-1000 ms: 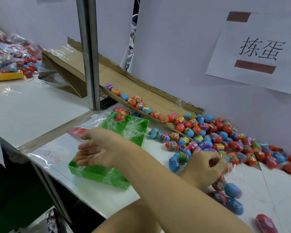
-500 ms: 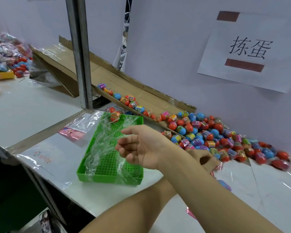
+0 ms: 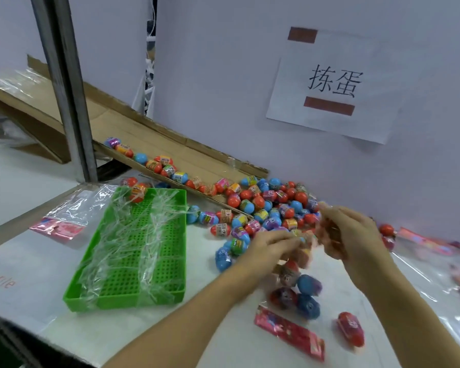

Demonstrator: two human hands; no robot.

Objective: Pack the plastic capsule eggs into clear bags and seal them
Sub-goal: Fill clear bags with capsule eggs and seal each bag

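Note:
A clear bag (image 3: 294, 290) with a red header strip at its lower end hangs between my hands, and several capsule eggs sit inside it. My left hand (image 3: 270, 249) pinches the bag's upper edge from the left. Opposite it, my right hand (image 3: 352, 236) grips the same edge with curled fingers; both are motion-blurred. Behind the hands a pile of loose red, blue and purple capsule eggs (image 3: 260, 208) spreads along the wall. One red egg (image 3: 351, 329) lies alone near the front edge.
A green perforated tray (image 3: 179, 245) with crumpled clear bags stands at left. Beside it lies an empty clear bag (image 3: 64, 216) with a pink header. A cardboard chute (image 3: 144, 139) slopes down to the pile, behind a metal post (image 3: 64, 88). More bags (image 3: 436, 248) lie at right.
My right hand has swung from over the green tray back to the right and met my left hand. The bag with eggs now hangs between both hands.

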